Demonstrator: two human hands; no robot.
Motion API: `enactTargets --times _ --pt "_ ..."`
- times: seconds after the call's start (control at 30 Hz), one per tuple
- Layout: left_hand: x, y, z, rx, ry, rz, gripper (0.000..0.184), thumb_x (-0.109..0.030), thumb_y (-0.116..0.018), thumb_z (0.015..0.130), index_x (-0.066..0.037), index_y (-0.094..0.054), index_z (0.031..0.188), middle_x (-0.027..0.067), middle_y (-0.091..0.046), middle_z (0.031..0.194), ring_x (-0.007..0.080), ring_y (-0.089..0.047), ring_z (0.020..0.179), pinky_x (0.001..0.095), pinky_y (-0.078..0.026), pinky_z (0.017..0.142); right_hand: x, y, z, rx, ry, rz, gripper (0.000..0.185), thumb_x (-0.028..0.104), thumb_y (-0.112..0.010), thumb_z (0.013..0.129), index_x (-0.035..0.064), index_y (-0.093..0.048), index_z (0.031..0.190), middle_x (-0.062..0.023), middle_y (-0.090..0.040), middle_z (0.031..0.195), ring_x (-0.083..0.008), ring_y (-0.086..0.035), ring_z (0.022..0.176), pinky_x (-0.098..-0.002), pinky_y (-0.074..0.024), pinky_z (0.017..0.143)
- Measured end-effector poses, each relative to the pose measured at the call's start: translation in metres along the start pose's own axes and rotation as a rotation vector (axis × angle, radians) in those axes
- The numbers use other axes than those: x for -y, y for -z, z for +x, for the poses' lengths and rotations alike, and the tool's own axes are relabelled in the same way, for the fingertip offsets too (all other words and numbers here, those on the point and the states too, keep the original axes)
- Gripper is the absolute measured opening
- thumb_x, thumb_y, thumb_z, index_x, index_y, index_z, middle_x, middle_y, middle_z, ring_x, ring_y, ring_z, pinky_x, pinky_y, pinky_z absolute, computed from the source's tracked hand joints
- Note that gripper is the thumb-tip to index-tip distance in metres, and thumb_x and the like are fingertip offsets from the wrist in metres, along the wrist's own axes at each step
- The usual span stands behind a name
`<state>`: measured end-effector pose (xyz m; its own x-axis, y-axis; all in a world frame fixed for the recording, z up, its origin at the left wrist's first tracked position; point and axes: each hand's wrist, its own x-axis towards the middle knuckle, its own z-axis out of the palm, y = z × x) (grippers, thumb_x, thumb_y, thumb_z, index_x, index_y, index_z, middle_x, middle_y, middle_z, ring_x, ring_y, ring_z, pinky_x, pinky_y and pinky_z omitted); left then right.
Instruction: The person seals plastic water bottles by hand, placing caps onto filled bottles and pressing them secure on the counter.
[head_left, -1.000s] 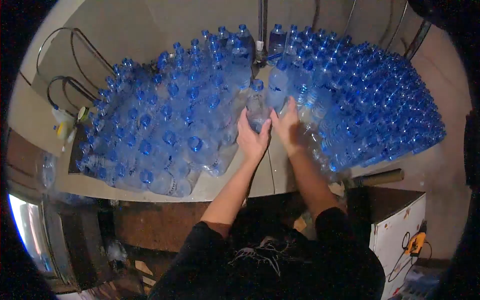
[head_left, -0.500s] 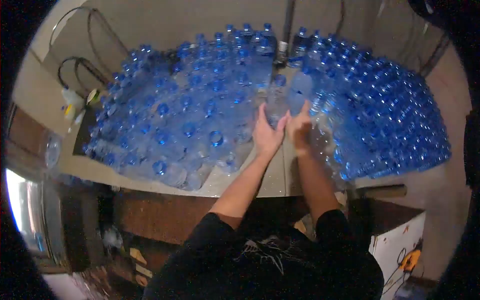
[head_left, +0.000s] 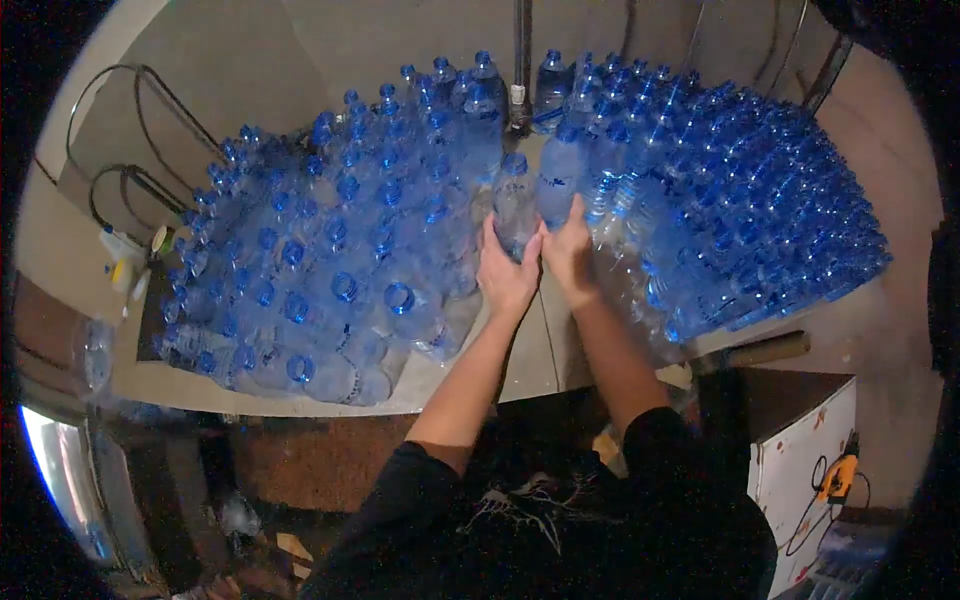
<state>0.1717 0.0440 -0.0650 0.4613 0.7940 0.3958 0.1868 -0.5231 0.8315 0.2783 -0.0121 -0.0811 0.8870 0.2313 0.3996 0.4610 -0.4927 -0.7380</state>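
My left hand (head_left: pixel 510 277) is closed around the lower part of a clear plastic bottle (head_left: pixel 515 205) with a blue top, which stands nearly upright. Just right of it, my right hand (head_left: pixel 570 257) grips the base of a cloudier bluish bottle (head_left: pixel 562 172). The two hands are side by side, thumbs close together, over the pale tabletop (head_left: pixel 535 350). Close on the left is a crowd of upright blue-topped bottles (head_left: pixel 345 290). Another dense group of bottles (head_left: pixel 760 220) fills the right side. My fingers partly hide both held bottles' bases.
A pole (head_left: pixel 521 70) rises behind the bottles. Looped cables (head_left: pixel 140 75) hang at the back left, near a tape roll (head_left: pixel 162 240). At lower right, an orange tool (head_left: pixel 838 480) with a black cord hangs on a white cabinet side (head_left: pixel 800 500).
The view has shifted, so the bottles and hands appear farther left. Both hands still hold the same bottles. My right hand, blurred before, shows more sharply, and its bottle looks a little more upright.
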Motion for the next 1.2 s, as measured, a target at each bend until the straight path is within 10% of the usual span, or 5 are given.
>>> enactTargets --times 0.43,0.83,0.93,1.13,1.2 --pt "0.004 -0.004 0.0 -0.044 0.0 0.002 0.083 -0.04 -0.078 0.076 0.001 -0.043 0.139 0.0248 -0.056 0.13 0.041 -0.056 0.118 0.045 -0.044 0.1 -0.004 -0.002 -0.001 -0.1 0.084 -0.02 0.069 0.022 -0.077 0.078 -0.0001 -0.043 0.133 -0.0295 -0.066 0.096 -0.0461 -0.066 0.09 -0.0476 -0.0534 0.075" --pt "-0.015 -0.048 0.047 0.289 0.0 0.084 0.077 -0.039 -0.085 0.064 -0.004 -0.06 0.129 0.0178 -0.063 0.122 0.0351 -0.059 0.113 0.0412 -0.045 0.098 -0.038 0.071 -0.06 -0.03 0.054 -0.056 0.079 0.027 -0.083 0.074 -0.0077 -0.043 0.132 -0.0284 -0.063 0.112 -0.0396 -0.066 0.099 -0.0441 -0.0525 0.085" --pt "-0.004 -0.058 0.049 0.255 -0.039 -0.131 0.075 -0.037 -0.087 0.063 -0.005 -0.061 0.127 0.0176 -0.064 0.12 0.0343 -0.06 0.112 0.0413 -0.046 0.097 -0.034 0.091 -0.058 -0.191 0.425 -0.13 0.076 0.028 -0.083 0.074 -0.0068 -0.045 0.131 -0.0251 -0.065 0.108 -0.0385 -0.067 0.096 -0.0422 -0.0536 0.081" --pt "-0.038 -0.032 0.045 0.333 0.008 0.012 0.073 -0.027 -0.087 0.065 -0.004 -0.059 0.128 0.0181 -0.062 0.125 0.0342 -0.059 0.115 0.0413 -0.045 0.099 0.058 0.166 -0.043 -0.13 -0.021 0.129 0.069 0.03 -0.081 0.074 0.0012 -0.052 0.13 -0.0226 -0.066 0.106 -0.0391 -0.065 0.092 -0.0482 -0.0518 0.083" --pt "-0.024 -0.039 0.034 0.19 -0.019 0.002 0.072 -0.028 -0.085 0.068 -0.005 -0.057 0.131 0.018 -0.06 0.128 0.034 -0.058 0.117 0.0421 -0.046 0.098 0.077 0.175 -0.01 -0.159 0.163 -0.016 0.059 0.032 -0.079 0.075 0.0025 -0.057 0.122 -0.0222 -0.067 0.104 -0.0382 -0.066 0.09 -0.0481 -0.0521 0.08"
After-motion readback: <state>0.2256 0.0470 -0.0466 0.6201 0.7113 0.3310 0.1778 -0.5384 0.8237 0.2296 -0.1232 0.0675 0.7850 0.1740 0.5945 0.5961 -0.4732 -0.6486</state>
